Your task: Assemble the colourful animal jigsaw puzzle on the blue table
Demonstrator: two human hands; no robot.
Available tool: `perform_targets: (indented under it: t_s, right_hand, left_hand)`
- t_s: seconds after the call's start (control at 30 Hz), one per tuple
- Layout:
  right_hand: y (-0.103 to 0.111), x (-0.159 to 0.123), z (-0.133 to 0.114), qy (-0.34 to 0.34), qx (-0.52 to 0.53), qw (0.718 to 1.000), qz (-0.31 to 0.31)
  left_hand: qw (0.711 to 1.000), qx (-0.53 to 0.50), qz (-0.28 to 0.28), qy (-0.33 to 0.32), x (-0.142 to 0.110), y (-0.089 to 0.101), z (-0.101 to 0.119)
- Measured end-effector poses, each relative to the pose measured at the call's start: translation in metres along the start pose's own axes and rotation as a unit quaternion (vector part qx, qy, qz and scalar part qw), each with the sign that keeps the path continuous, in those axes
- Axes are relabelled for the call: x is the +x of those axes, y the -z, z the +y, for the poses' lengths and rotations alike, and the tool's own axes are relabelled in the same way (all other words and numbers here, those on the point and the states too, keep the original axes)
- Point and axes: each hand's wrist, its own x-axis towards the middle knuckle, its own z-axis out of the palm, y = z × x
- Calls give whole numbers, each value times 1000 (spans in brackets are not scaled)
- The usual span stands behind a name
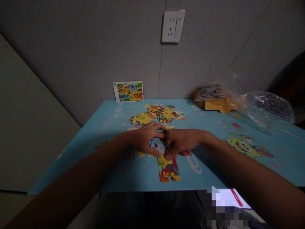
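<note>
A partly joined jigsaw puzzle (pixel 165 163) lies near the front of the table, with a lion on its lower pieces. Over its left part rests my left hand (pixel 147 136), thumb and fingers apart around a blue elephant piece (pixel 157 145). My right hand (pixel 179 141) is closed at the puzzle's right side, thumb and fingertips pinching a puzzle piece that the hand mostly hides. The fingertips of both hands come close together. Behind them sits a heap of loose yellow puzzle pieces (pixel 158 113).
A picture card (pixel 128 91) leans on the wall behind the blue table (pixel 92 127). At the back right are a yellow box (pixel 218 105) and crumpled clear plastic bags (pixel 267 109). A wall socket (pixel 173 27) is above. Below the front edge, a lit screen (pixel 230 198) is partly blurred.
</note>
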Motion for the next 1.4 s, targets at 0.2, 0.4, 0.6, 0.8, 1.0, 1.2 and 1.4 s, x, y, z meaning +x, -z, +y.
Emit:
perform_targets:
  t_s: [0.2,0.4,0.6,0.8,1.0,1.2,1.4]
  right_hand:
    - [-1,0,-1,-34,5,999,9]
    - [2,-1,5,-31,16,999,6]
    - [18,-18,14,-32,18,997,65]
    - [9,-7,9,-33,-16,999,-32]
    - [0,-1,2,18,-25,999,8]
    - [-9,2,-3,130,38,990,32]
    - [-17,0,-9,109,3,994,-30]
  left_hand:
    - [1000,3,-4,18,3,-2,6]
    - [999,7,-13,31,3,-5,7]
    - [999,-8,-11,31,2,-5,6]
    - [999,-3,-13,31,2,-6,5]
    - [1000,3,-11,26,2,-5,5]
    - [1000,2,9,9,1,-5,0]
    - [1000,2,13,-1,1,-3,-2]
